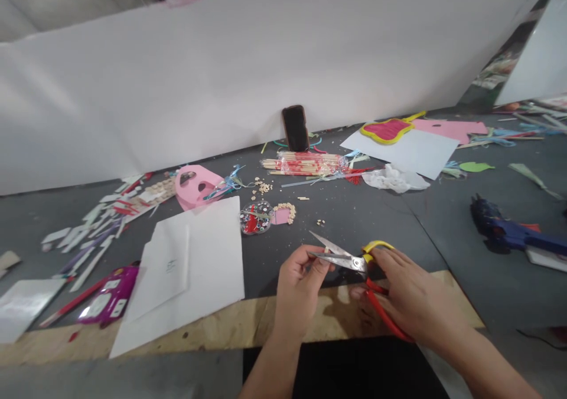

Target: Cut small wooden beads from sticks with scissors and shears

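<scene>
My right hand (414, 296) grips the red and yellow handles of a pair of scissors (349, 260), whose metal blades are parted and point left. My left hand (299, 284) is pinched closed right at the blades, fingertips touching the lower blade; whatever it pinches is too small to make out. Both hands hover over the near edge of the grey table (376, 216), above a strip of bare chipboard (221, 328).
White paper sheets (195, 269) lie to the left, with a purple packet (110, 298) and paper strips (93, 234) beyond. Pink foam pieces (195, 186), beads (261, 216), a stick bundle (305, 163), a phone (295, 127) and a blue glue gun (509, 231) surround the spot.
</scene>
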`<state>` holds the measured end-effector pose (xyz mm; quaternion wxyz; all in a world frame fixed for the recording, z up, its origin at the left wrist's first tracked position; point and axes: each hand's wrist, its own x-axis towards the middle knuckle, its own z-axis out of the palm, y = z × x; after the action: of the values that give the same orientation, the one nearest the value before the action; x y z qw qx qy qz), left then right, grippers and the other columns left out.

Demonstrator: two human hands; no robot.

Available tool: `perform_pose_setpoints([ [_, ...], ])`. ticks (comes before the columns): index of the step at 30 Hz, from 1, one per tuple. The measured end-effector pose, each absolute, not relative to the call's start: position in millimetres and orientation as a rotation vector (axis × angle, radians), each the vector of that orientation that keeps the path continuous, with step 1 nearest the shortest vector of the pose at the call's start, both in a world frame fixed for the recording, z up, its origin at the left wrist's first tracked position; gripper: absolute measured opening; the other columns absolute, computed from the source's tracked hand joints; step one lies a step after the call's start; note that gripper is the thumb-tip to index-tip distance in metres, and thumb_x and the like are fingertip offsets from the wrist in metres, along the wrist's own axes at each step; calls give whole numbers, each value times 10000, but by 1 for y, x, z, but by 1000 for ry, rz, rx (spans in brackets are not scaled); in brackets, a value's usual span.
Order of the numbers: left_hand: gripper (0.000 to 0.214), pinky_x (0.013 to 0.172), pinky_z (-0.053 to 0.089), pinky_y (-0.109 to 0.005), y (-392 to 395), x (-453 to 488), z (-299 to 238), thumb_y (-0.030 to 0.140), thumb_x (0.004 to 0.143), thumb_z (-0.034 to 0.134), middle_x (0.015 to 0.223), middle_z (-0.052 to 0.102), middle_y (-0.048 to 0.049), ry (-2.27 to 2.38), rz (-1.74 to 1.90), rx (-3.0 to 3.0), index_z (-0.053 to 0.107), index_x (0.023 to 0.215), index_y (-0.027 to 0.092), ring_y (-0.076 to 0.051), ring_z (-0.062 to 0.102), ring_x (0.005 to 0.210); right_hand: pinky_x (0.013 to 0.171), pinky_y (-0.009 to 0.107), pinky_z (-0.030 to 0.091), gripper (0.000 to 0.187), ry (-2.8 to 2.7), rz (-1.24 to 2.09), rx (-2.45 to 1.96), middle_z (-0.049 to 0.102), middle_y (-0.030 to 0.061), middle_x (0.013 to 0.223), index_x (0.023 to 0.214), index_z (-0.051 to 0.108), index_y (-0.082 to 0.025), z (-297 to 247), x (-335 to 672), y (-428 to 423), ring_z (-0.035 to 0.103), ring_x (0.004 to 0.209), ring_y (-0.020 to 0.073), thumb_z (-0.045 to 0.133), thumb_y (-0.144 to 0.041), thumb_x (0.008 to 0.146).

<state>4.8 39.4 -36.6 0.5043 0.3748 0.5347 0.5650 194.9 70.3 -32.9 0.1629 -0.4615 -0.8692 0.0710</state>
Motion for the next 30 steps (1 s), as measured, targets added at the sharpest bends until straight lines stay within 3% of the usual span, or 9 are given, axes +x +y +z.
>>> perform_pose_setpoints([
  [10, 147, 743, 476, -280, 34, 3, -35, 326, 830, 609, 800, 682, -27, 1496, 1331, 1193, 657, 825, 187, -174, 636, 780, 717, 396, 509, 368, -2527, -2, -1255, 683, 149, 992, 1054, 568, -145, -29, 191, 67, 630, 935, 305, 576, -387, 776],
  [14, 118, 822, 459, -334, 33, 0, -34, 285, 839, 596, 902, 685, -56, 1598, 1355, 1360, 671, 827, 194, -204, 624, 878, 718, 381, 510, 338, -2564, -116, -1257, 686, 140, 991, 1038, 568, -145, -28, 191, 67, 633, 918, 295, 579, -378, 793],
  [21, 110, 844, 454, -375, 33, -1, -30, 262, 837, 591, 891, 679, -67, 1671, 1384, 1437, 626, 759, 192, -220, 612, 895, 545, 326, 472, 259, -2607, -125, -1285, 688, 72, 706, 876, 567, -180, -25, 185, 67, 670, 670, 251, 504, -431, 870],
  [25, 87, 836, 456, -377, 35, 1, -27, 248, 837, 586, 867, 673, -59, 1691, 1392, 1494, 638, 791, 195, -217, 611, 877, 500, 294, 427, 272, -2563, -50, -1310, 687, 56, 674, 901, 560, -201, -20, 183, 68, 657, 590, 223, 437, -443, 906],
  [30, 134, 849, 450, -389, 40, 2, -24, 223, 835, 588, 877, 698, -57, 1640, 1430, 1568, 654, 721, 205, -218, 625, 880, 400, 272, 344, 293, -2467, -19, -1432, 687, 41, 671, 901, 508, -230, -13, 183, 69, 653, 547, 226, 524, -513, 825],
])
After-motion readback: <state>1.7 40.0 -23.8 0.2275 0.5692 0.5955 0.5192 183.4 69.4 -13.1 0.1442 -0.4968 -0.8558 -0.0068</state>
